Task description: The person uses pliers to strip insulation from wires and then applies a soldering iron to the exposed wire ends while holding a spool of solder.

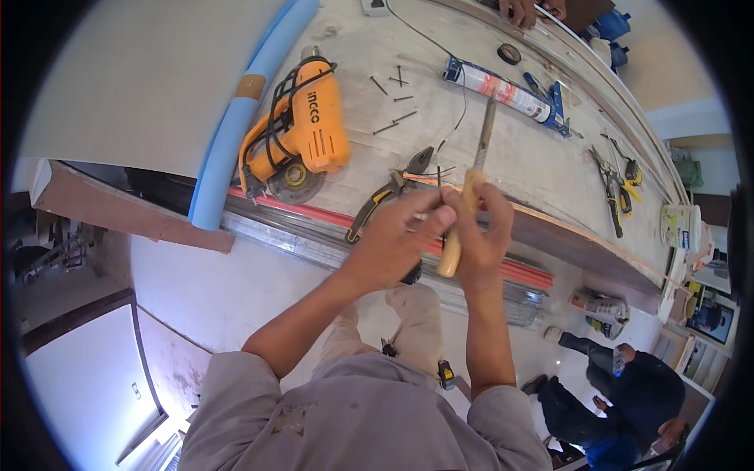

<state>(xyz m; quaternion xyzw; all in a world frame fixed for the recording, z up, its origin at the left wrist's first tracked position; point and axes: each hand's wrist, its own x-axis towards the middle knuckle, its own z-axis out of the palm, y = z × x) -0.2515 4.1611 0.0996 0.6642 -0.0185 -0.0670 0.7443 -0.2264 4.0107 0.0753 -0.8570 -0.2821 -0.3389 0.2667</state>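
Note:
My right hand (483,243) is closed around the pale wooden handle (450,255) of a slim tool. Its long grey metal shaft (487,129) looks like a round file and points away from me over the worktop. Close beside it, my left hand (397,239) is closed, thumb and fingers pinched at a thin dark piece (439,174), perhaps a screw; the fingers hide its lower end. Just beyond the left hand, pliers (419,162) with black and yellow handles lie at the worktop's near edge.
An orange heat gun (318,118), a cutting disc (296,182), loose black screws (385,128) and a sealant gun (503,93) lie on the worktop (369,47). A blue roll (228,149) lies left; more pliers (609,188) right. Another person's hand (518,12) is at the far edge; people (620,392) sit lower right.

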